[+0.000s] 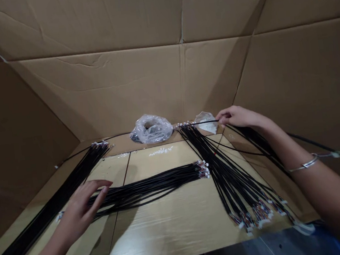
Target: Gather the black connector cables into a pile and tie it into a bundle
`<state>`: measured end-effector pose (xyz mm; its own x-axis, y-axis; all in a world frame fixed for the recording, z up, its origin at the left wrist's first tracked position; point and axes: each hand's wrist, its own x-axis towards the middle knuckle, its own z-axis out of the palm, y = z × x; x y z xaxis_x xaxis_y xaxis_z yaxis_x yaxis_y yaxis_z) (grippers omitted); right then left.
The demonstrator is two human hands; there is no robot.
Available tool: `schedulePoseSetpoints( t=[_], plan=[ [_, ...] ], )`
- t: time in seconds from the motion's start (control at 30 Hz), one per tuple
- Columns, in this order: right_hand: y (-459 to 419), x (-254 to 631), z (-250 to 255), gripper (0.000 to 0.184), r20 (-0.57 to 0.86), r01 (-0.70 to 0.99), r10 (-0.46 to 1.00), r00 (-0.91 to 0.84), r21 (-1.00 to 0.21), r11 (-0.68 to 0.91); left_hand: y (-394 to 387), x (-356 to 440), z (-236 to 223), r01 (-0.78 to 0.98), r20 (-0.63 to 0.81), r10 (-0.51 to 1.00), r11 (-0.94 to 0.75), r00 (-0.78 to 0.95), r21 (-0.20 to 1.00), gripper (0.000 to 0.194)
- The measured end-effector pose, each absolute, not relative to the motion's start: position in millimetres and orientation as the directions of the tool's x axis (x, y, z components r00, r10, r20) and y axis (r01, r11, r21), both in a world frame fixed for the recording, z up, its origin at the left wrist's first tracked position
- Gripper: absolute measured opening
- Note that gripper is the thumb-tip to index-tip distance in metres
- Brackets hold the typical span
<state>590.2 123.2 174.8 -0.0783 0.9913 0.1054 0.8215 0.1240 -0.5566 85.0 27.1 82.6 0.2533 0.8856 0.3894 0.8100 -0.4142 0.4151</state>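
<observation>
The right fingers point(223, 117) pinch one black cable point(202, 122), keeping it straight and clear above the far end of a fanned cable bundle point(235, 177). The left hand point(81, 208) is open, its fingers spread at a second bundle point(146, 186); contact is hard to tell. A third bundle point(49, 204) lies further left on the cardboard point(171, 235).

Two bare hands, left point(76, 209) and right point(237, 117); four bundles of thin black cable with white connectors point(146, 186); one loose black cable strand point(206, 121) at the right hand; two clear plastic bags point(151, 129), far side; one thin silver bangle point(304, 164), right; one tan corrugated cardboard box point(97, 91).
</observation>
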Motion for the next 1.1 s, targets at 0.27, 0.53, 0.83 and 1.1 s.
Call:
schedulePoseSetpoints(
  t=[0.27, 0.53, 0.83, 1.1],
  plan=[
    [116, 620, 132, 0.005, -0.084, 0.070, 0.993, 0.077, -0.994, -0.090, 25, 75, 71, 0.800, 0.355, 0.884, -0.439, 0.304, 0.408, 0.034],
    [108, 629, 139, 0.005, 0.017, -0.163, 0.993, 0.118, -0.986, 0.036, 17, 161, 79, 0.626, 0.422, 0.694, -0.715, 0.583, 0.311, 0.026],
    [106, 614, 156, 0.007, 0.130, -0.225, 0.980, 0.148, -0.961, 0.162, 11, 404, 75, 0.372, 0.176, 0.375, -0.927, 0.910, 0.050, 0.034],
    [91, 629, 159, 0.005, 0.221, -0.192, 0.968, 0.122, -0.951, 0.241, 19, 451, 66, 0.315, 0.108, 0.320, -0.947, 0.941, 0.055, 0.019]
  ],
)
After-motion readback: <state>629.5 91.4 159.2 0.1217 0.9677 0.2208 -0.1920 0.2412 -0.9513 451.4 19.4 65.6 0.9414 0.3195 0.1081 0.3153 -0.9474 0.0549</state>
